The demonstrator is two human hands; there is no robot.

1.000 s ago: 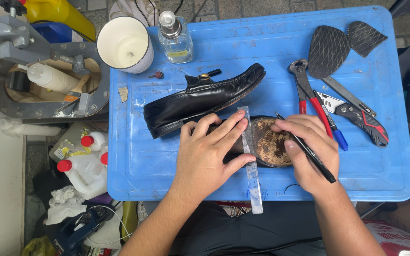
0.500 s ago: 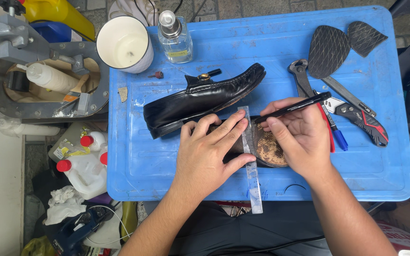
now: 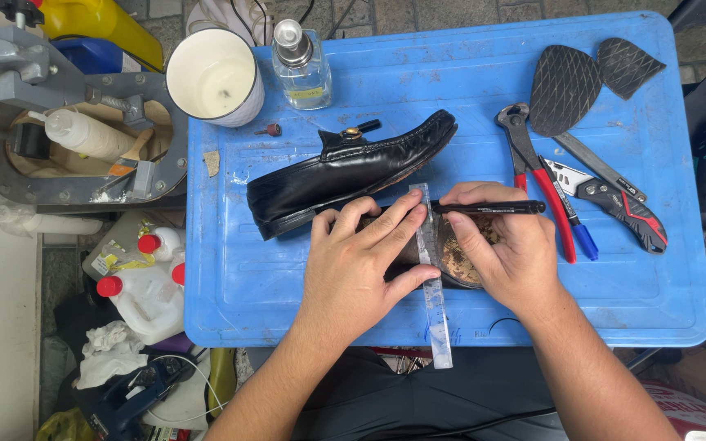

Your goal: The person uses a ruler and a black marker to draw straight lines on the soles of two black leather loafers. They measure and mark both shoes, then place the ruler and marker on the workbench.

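Left hand (image 3: pixel 361 265) lies flat, fingers spread, pressing a clear ruler (image 3: pixel 433 278) down across a second shoe lying sole-up (image 3: pixel 458 257) on the blue table (image 3: pixel 288 278); nothing is pinched, just palm and fingers holding it down. Right hand (image 3: pixel 504 249) has a narrow pinch on a black pen (image 3: pixel 488 208), held roughly level with its tip touching or just beside the ruler's upper end at the sole's edge. The worn brown sole is mostly covered by both hands, so I can't tell whether any line has been drawn on it. Judging from this, the marking looks barely begun: ruler set, pen at the start point, line probably left to draw. The other black loafer (image 3: pixel 345 171) lies on its side just above the hands, touching nothing they hold. To the right, well apart from the sole: red-handled pincers (image 3: pixel 533 175), a utility knife (image 3: pixel 614 200), and two black rubber sole pieces (image 3: pixel 565 86), uncut as far as shows. A white cup (image 3: pixel 214 77) and a small clear bottle (image 3: pixel 300 65) stand at the table's far left corner. Off the table at left are white jugs with red caps (image 3: pixel 145 282) and a grey metal stand (image 3: pixel 67 139).
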